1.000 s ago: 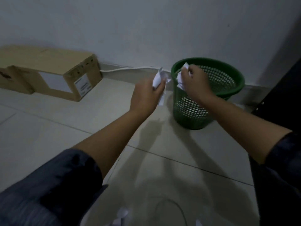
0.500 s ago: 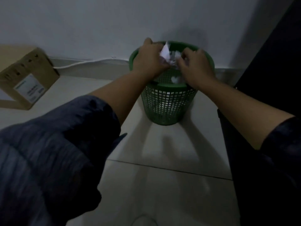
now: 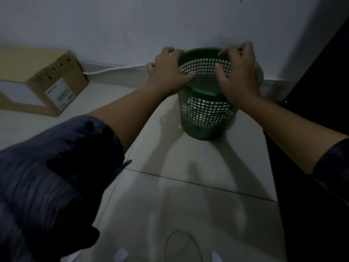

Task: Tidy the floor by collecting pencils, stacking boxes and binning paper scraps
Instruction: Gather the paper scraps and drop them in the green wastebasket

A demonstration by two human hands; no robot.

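While both hands, left hand (image 3: 169, 72) and right hand (image 3: 238, 72), hover loose-fingered and empty over the green bin (image 3: 207, 114), paper scraps (image 3: 120, 255) remain on the floor (image 3: 188, 186).

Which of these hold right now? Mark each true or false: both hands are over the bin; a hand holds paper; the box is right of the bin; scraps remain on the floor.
1. Both hands, left hand and right hand, are over the bin: true.
2. A hand holds paper: false, no paper shows in either hand.
3. The box is right of the bin: false, it sits to the left, by the wall.
4. Scraps remain on the floor: true, at the bottom edge.
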